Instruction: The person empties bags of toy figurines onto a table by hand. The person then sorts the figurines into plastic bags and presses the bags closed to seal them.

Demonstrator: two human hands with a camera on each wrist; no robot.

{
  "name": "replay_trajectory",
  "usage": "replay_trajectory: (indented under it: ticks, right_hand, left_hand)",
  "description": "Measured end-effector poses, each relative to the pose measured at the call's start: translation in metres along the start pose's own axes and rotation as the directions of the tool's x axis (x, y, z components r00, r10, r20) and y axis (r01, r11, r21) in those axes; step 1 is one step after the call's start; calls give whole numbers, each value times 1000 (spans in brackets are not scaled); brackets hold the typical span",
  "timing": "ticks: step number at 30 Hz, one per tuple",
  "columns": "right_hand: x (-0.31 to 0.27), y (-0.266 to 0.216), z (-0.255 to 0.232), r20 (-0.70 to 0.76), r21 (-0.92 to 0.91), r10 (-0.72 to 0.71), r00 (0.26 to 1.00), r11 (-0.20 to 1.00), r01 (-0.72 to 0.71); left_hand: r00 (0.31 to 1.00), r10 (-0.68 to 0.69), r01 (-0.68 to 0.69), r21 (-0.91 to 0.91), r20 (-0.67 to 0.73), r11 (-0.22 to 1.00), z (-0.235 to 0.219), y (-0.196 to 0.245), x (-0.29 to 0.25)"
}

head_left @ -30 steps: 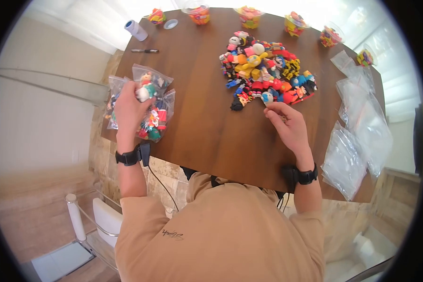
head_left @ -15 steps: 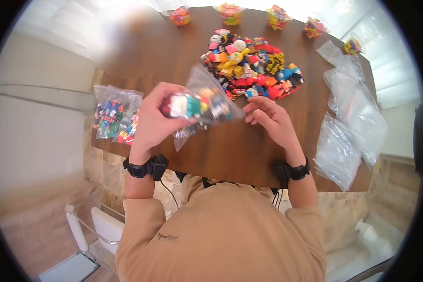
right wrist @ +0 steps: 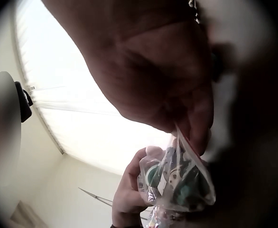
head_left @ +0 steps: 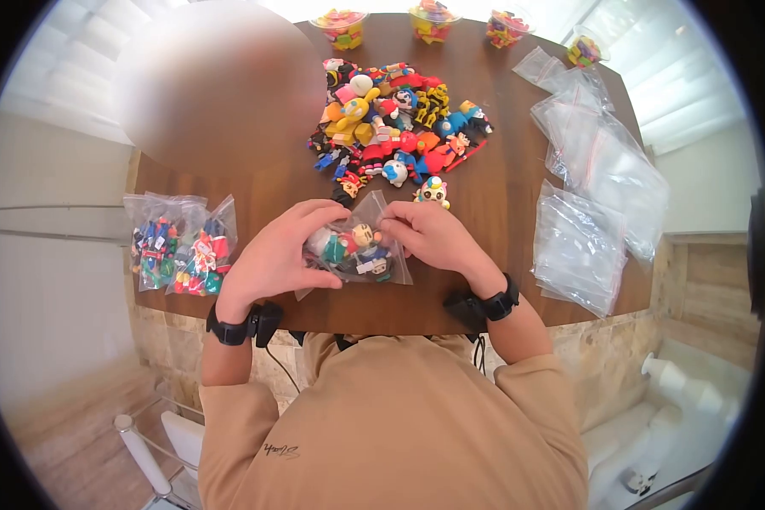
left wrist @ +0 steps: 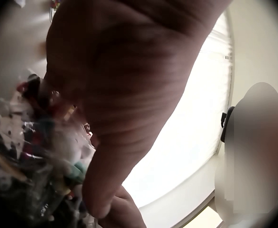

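Note:
A clear zip bag [head_left: 389, 265] with several small toy figures inside lies in front of me near the table's front edge. My left hand [head_left: 274, 252] grips its left side, thumb along the lower edge and fingers above. At the bag's upper right, my right hand [head_left: 438, 238] pinches the rim; the right wrist view shows fingertips on the red-striped zip edge [right wrist: 192, 148]. Just beyond the right hand sits a white figurine [head_left: 432, 192] with colourful patches. The left wrist view is dim, with the thumb and palm covering part of the bag.
A heap of toy figures [head_left: 391, 127] covers the table's middle. Filled zip bags [head_left: 183, 246] lie at the left, empty clear bags [head_left: 574, 246] at the right. Clear cups of colourful pieces [head_left: 433, 25] line the far edge. A blurred patch hides the far left.
My left hand has lifted a filled bag from the left group and brought it to the front middle. My right hand has left the heap's edge and taken hold of the bag's rim.

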State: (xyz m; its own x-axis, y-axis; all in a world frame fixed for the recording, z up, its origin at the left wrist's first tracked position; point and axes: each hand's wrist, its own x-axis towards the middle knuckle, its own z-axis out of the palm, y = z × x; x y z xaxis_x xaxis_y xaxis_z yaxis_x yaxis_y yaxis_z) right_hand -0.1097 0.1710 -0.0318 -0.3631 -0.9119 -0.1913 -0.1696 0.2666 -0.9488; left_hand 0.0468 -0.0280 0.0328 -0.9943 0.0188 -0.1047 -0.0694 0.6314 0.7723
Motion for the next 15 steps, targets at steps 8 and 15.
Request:
replay_trajectory:
  ticks: [8,15]
  right_hand:
    - [1,-1,-5,-59,24,79,995,997,-78]
    - [-4,-11,-15,46,-119,109,993,988,-103]
  left_hand:
    - [925,210,1,554,-317,833,63,-10,7]
    - [933,187,7,532,-309,847,60,-15,5]
